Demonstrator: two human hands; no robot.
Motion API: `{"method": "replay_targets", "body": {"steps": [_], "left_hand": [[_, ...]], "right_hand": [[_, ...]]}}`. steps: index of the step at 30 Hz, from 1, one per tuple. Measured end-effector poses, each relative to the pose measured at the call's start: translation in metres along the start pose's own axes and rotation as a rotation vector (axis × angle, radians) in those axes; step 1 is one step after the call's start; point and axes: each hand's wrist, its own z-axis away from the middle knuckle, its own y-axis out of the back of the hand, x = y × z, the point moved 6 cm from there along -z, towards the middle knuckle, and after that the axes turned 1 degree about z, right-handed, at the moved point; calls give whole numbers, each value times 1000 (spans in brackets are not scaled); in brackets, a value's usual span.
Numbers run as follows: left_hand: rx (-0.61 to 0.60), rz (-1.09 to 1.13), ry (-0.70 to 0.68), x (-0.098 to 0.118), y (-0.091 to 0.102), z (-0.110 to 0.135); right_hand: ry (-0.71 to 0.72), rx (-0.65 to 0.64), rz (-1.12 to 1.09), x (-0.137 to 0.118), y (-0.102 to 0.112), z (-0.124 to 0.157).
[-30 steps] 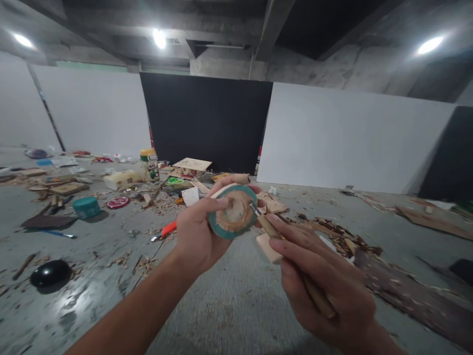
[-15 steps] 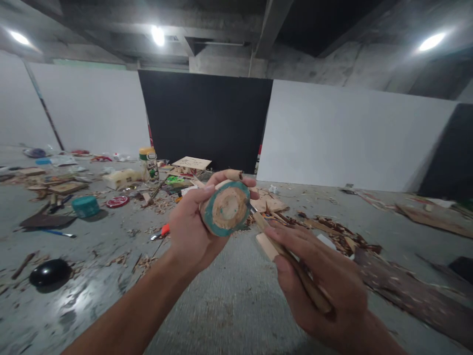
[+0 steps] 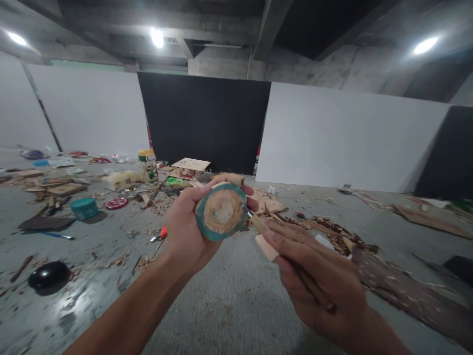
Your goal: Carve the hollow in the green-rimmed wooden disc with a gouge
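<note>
My left hand [image 3: 186, 222] is closed around a round wooden piece [image 3: 222, 212]. A teal ring surrounds its rough, hollowed pale centre, which faces me. On one left finger sits a short brown tube-like cover [image 3: 237, 180]. My right hand [image 3: 321, 276] grips a wood-carving gouge [image 3: 259, 224] by its wooden handle. The metal tip touches or nearly touches the right edge of the round piece. A pale wooden block end [image 3: 266, 248] shows under the right fingers; I cannot tell if it is held too.
Wood shavings [image 3: 332, 234] and scraps litter the concrete floor. On the left lie a teal lid [image 3: 84, 208], a red round lid [image 3: 117, 203], a paintbrush [image 3: 59, 235], a black rounded object [image 3: 49, 274] and a cutter with an orange part [image 3: 163, 231]. A yellow-topped bottle [image 3: 148, 165] stands behind.
My left hand has shifted slightly left and down, and the round piece is tilted so its hollowed face shows more fully. The gouge tip has moved slightly left with it.
</note>
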Motion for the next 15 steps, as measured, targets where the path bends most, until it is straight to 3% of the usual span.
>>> {"method": "replay_targets", "body": {"steps": [4,9,15], "left_hand": [[54,-19,34,1,3,0],[-44,-52,-3,-2,0,1],[-31,-100,-27,-2,0,2]], "right_hand": [[6,-7,-6,1,1,-2],[-169,84,-65,9,3,-1],[-67,64,-68,6,1,-2]]}}
